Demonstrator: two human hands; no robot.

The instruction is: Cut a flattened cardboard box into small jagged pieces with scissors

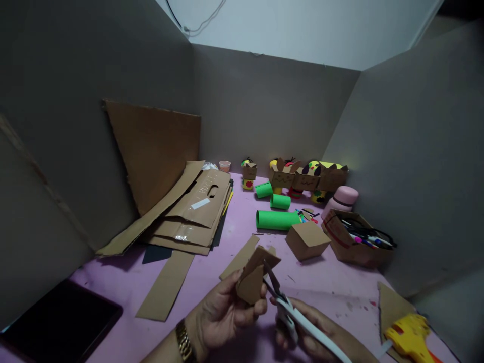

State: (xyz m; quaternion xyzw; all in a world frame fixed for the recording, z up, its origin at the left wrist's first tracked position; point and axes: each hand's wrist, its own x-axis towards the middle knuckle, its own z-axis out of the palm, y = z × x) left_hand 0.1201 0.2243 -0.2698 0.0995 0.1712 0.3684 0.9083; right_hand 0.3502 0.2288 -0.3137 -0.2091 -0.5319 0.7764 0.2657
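Observation:
My left hand (227, 310), with a gold watch at the wrist, pinches a small cut piece of cardboard (250, 285) above the pink table. In my right hand (313, 327) are white-handled scissors (283, 307). Their dark blades are parted and reach the right edge of the cardboard piece. A cardboard strip (238, 259) lies on the table just behind my left hand. A small cardboard box (308, 240) sits behind the scissors.
Stacked flat cardboard (189, 212) lies at left, beside a black tablet (62, 320). Green tubes (278, 220) and cardboard-faced figures (283, 176) are at the back. At right are a box of pens (355, 242), a pink bottle (342, 197) and a yellow glue gun (408, 335).

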